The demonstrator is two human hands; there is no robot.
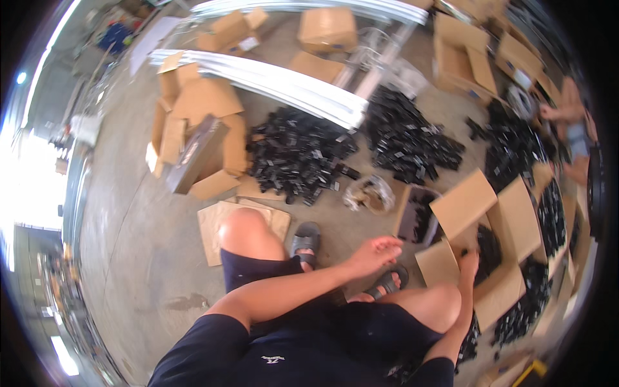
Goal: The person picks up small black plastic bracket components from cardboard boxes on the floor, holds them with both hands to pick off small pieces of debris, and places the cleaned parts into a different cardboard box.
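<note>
My left hand [379, 253] hovers above my sandalled foot, fingers loosely bent and apart, with nothing visible in them. On the right, my right hand [469, 261] reaches into an open cardboard box [509, 277]. Its fingers look curled at a small dark spot, and what they hold cannot be made out. Black parts [488, 251] lie inside that box, against its far side. Between the hands and a little farther off stands a shallow bin [412, 226] with small dark pieces in it. A clear plastic bag [369, 195] with brownish contents lies beyond my left hand.
Heaps of small black parts [293, 155] cover the floor ahead and to the right. Long silvery metal profiles [271, 80] stretch across behind them. An open carton [235, 138] holds a long dark box [196, 155]. Another person's arm [567, 106] shows at far right.
</note>
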